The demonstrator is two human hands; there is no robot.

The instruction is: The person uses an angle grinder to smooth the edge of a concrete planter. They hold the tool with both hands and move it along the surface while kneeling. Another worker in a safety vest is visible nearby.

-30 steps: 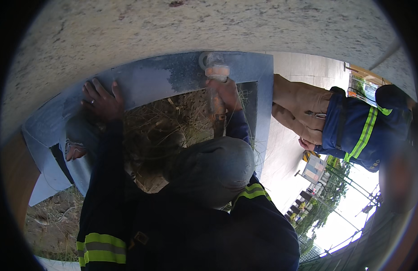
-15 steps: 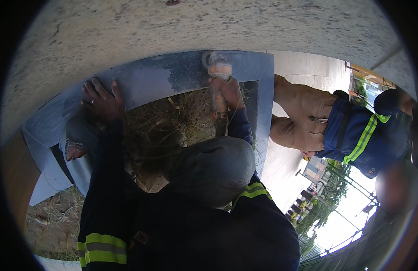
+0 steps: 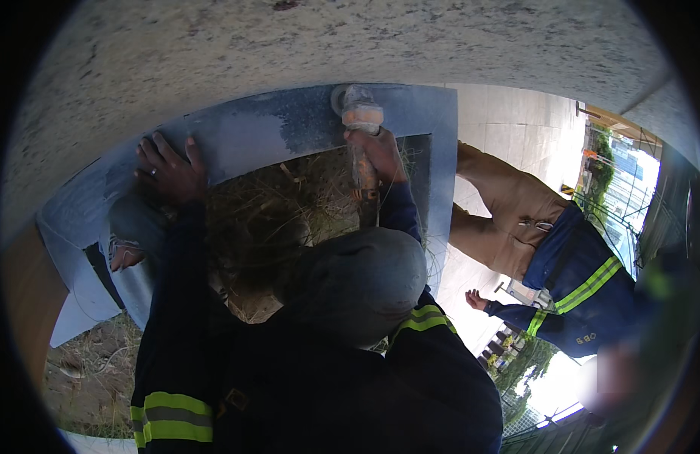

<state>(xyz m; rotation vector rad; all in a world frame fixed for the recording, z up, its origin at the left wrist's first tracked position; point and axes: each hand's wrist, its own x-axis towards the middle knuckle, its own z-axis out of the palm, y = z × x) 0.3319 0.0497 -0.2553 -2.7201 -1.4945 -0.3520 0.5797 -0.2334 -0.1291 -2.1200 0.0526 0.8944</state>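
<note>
My right hand (image 3: 381, 153) is wrapped round a dusty orange-and-grey angle grinder (image 3: 362, 115). Its round disc (image 3: 338, 99) is at the far edge of a blue-grey stone ledge (image 3: 248, 140), close to the speckled wall. My left hand (image 3: 172, 171) lies with fingers spread on the same ledge, further left, and a ring shows on one finger. Between my arms, my bent knee (image 3: 372, 272) partly covers the grinder's rear end. A dark wet-looking patch marks the ledge left of the disc.
A speckled stone wall (image 3: 350, 45) overhangs the far side. Soil with dry grass (image 3: 319, 189) fills the space inside the ledge. To the right, a co-worker in brown trousers (image 3: 509, 204) and a dark reflective-striped jacket stands on pale paving (image 3: 509, 121).
The grinder and my right hand have shifted slightly left along the ledge. My left hand stays put. The co-worker has leaned and turned, and their open hand now shows.
</note>
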